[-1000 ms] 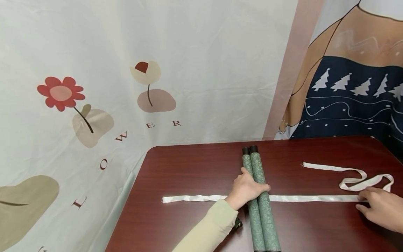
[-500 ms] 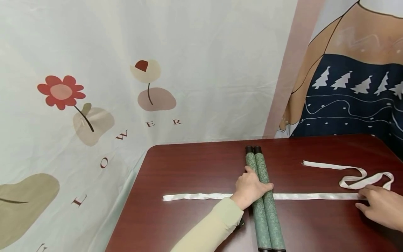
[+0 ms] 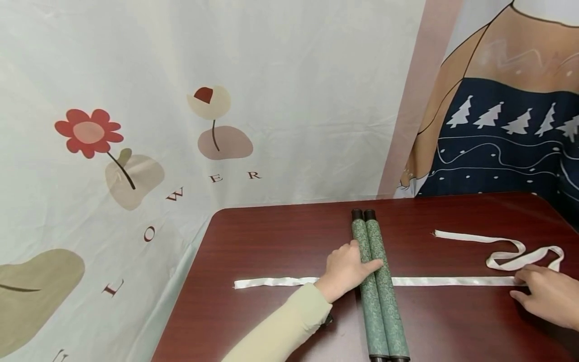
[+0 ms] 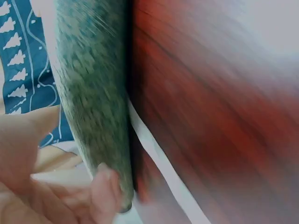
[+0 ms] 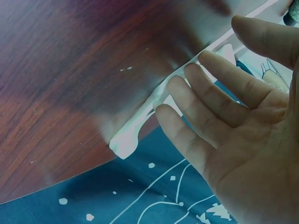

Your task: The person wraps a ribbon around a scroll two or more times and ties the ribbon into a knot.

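Observation:
Two green patterned scroll rolls (image 3: 374, 296) with black ends lie side by side on the table, across a white ribbon (image 3: 452, 281). My left hand (image 3: 345, 266) is at their left side, its thumb reaching over the rolls. In the left wrist view the loosely extended fingers of the left hand (image 4: 51, 196) are by the scroll (image 4: 93, 84); contact is hard to judge through the blur. At the right, my right hand (image 3: 549, 296) touches the ribbon near its loops. The right wrist view has straight fingers on the right hand (image 5: 229, 126), fingertips at the ribbon (image 5: 125, 142).
The dark red wooden table (image 3: 271, 241) ends at a printed curtain (image 3: 294, 100) behind it. The ribbon's loose tail (image 3: 470, 238) curls over the table's right side. A small dark object shows under the left sleeve (image 3: 289, 317).
The scroll rolls shifted slightly right with the left hand, then stayed put. The left hand has since drawn back left, its thumb sliding back over the rolls. My right hand has barely moved.

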The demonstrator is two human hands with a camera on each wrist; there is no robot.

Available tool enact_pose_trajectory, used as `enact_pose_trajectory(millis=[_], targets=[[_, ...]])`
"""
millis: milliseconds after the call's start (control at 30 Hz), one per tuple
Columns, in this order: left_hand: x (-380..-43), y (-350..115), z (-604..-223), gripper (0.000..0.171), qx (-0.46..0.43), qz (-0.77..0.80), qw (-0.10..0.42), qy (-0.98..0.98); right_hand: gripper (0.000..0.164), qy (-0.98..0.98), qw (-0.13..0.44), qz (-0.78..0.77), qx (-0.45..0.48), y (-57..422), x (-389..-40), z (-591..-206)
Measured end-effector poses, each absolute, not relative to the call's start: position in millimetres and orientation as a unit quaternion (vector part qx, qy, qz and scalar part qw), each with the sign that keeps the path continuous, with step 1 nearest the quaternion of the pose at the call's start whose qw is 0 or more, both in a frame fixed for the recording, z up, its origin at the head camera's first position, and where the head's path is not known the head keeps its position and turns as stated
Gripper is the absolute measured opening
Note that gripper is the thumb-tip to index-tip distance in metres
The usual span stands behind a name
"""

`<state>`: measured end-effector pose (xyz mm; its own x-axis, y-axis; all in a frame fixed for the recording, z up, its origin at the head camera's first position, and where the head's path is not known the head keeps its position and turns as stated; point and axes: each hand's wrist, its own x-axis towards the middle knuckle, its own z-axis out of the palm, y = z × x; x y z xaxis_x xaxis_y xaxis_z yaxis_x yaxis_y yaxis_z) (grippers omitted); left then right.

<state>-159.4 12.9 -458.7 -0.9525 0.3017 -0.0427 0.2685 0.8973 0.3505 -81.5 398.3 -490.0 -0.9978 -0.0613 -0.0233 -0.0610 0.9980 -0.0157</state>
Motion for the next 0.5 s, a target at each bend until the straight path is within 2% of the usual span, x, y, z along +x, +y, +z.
enact_pose_trajectory(millis=[100,233,267,400,500], targets=[[-161.7,-2.2,-458.4,0.060,0.211,0.192,0.018,0.958,0.030,0.999,0.008,-0.008,-0.031,399.5,-82.1,-490.5],[-162.7,-22.3,-458.0,0.023,0.285,0.193,-0.002,0.939,0.028,0.999,0.010,-0.009,-0.031,399.1,-81.8,-488.2],[-162.6,-26.7,-458.3,0.019,0.299,0.186,-0.006,0.936,0.028,0.999,0.012,-0.010,-0.031,398.5,-81.6,-487.3],[-160.3,-41.0,-460.5,0.024,0.321,0.161,0.003,0.933,0.026,0.999,0.022,-0.015,-0.030,396.2,-80.0,-484.3],[-159.0,-48.1,-462.8,0.015,0.319,0.163,0.023,0.933,0.024,0.999,0.031,-0.018,-0.028,395.8,-79.6,-482.8]])
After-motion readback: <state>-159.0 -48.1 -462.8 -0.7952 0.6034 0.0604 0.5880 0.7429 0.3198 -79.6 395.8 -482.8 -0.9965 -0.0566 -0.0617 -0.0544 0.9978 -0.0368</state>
